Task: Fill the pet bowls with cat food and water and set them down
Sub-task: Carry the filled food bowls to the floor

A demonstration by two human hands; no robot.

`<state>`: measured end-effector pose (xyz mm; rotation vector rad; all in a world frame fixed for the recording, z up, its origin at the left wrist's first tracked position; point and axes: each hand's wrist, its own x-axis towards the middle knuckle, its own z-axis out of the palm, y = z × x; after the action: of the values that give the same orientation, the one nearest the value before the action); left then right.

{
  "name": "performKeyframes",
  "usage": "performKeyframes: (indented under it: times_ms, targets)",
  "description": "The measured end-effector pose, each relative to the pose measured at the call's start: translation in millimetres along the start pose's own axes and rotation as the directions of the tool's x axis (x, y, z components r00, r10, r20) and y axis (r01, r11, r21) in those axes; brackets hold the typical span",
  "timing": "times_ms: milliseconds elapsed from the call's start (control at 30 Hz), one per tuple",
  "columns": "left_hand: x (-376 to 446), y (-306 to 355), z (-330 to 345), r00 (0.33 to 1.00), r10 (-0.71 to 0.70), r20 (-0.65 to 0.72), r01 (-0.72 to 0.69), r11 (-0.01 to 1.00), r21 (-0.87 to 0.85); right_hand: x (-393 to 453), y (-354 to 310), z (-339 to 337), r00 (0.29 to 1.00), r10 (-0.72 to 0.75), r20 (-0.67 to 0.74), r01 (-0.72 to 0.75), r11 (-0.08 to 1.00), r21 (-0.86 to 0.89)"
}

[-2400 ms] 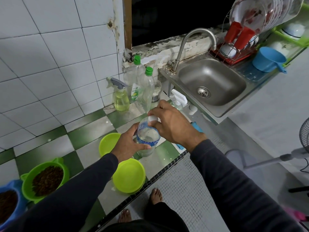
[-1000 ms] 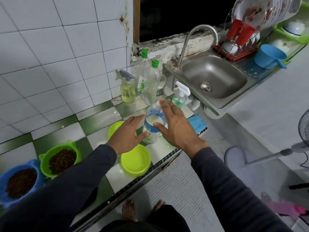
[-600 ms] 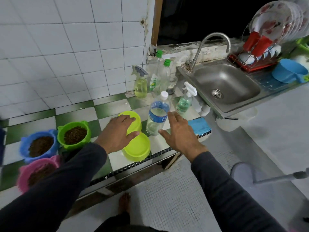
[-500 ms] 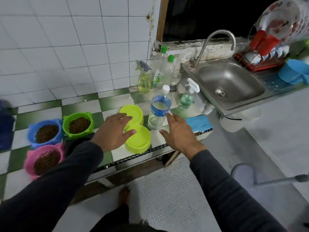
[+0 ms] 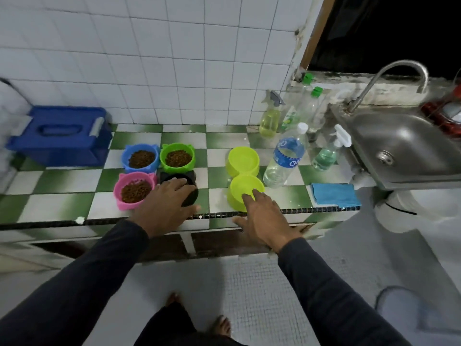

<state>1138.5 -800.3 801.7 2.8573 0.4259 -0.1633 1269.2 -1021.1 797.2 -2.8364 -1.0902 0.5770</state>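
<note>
Your left hand [image 5: 166, 204] lies spread over the black round pet bowl [image 5: 185, 187] at the counter's front, fingers straight and relaxed, the fingertips resting on its near rim; they curl round nothing. That bowl's contents are hidden by your hand. Touching it on the left sits the pink plastic cat-eared bowl [image 5: 133, 189], full of brown kibble, and behind these two stand the blue cat-eared bowl [image 5: 140, 158] and the green cat-eared bowl [image 5: 177, 157], both also holding kibble.

Your right hand [image 5: 264, 218] is open as well, fingers extended, with the fingertips [image 5: 249, 197] touching the near rim of the front lime-green round bowl [image 5: 245, 192]. A second lime-green round bowl [image 5: 243, 161] sits just behind it, touching it. Whether either holds water you cannot tell from here.

The clear plastic water bottle with blue label and white cap [image 5: 285, 157] stands upright just right of the lime bowls, apart from your fingers. All of this rests on the green-and-white checked tile counter [image 5: 74, 181], with a folded blue cloth [image 5: 334, 194] near the steel sink [image 5: 401, 148].
</note>
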Motion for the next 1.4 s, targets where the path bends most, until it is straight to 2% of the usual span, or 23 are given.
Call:
performKeyframes:
  times_ms: [300,700,1067,1400]
  targets:
    - [-51.8,-76.7,5.3,0.989,-0.143,-0.040,0.141,0.989,-0.033,26.8,-80.5,24.8,0.986,-0.150,0.073,0.150,0.989,-0.001]
    - [-53.5,-188.1,21.2,0.965,-0.261,0.010,0.261,0.965,-0.009,91.2,-161.9,57.6,0.984,-0.143,0.103,0.140,0.990,0.036]
    - [-24.6,-250.3,43.8,0.945,-0.318,0.078,0.324,0.941,-0.101,137.8,-192.1,82.7,0.997,0.055,0.059,-0.065,0.979,0.192]
    - [3.5,-252.7,63.0,0.913,-0.394,0.104,0.404,0.839,-0.366,168.2,-179.5,107.8,0.949,0.315,0.031,-0.303,0.875,0.379]
